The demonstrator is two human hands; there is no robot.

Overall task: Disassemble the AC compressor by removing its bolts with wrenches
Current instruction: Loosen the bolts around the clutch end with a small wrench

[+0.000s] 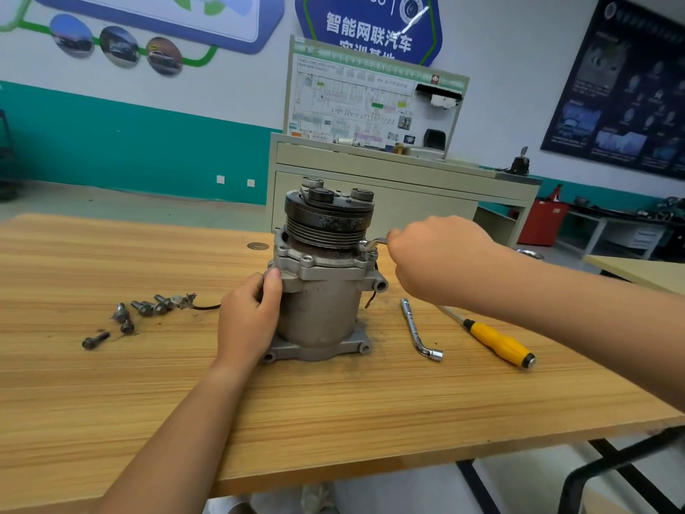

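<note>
Here, the left hand point(252, 317) grips the upright AC compressor point(319, 307) at frame centre while the right hand point(441, 261) clasps a wrench point(373, 243) at its upper flange.

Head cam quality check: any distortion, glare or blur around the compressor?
Head view: wide-angle bend tilts and curves the table edge; even light, faint shadows beside the compressor; glare streak on the blue sign; left hand, right hand and wrench sharp; dark poster soft.

left hand point(252, 320), forearm point(178, 421) showing bare | right hand point(441, 261), forearm point(574, 302) showing bare | pale clothing point(318, 495) peeking in below, blurred
</note>
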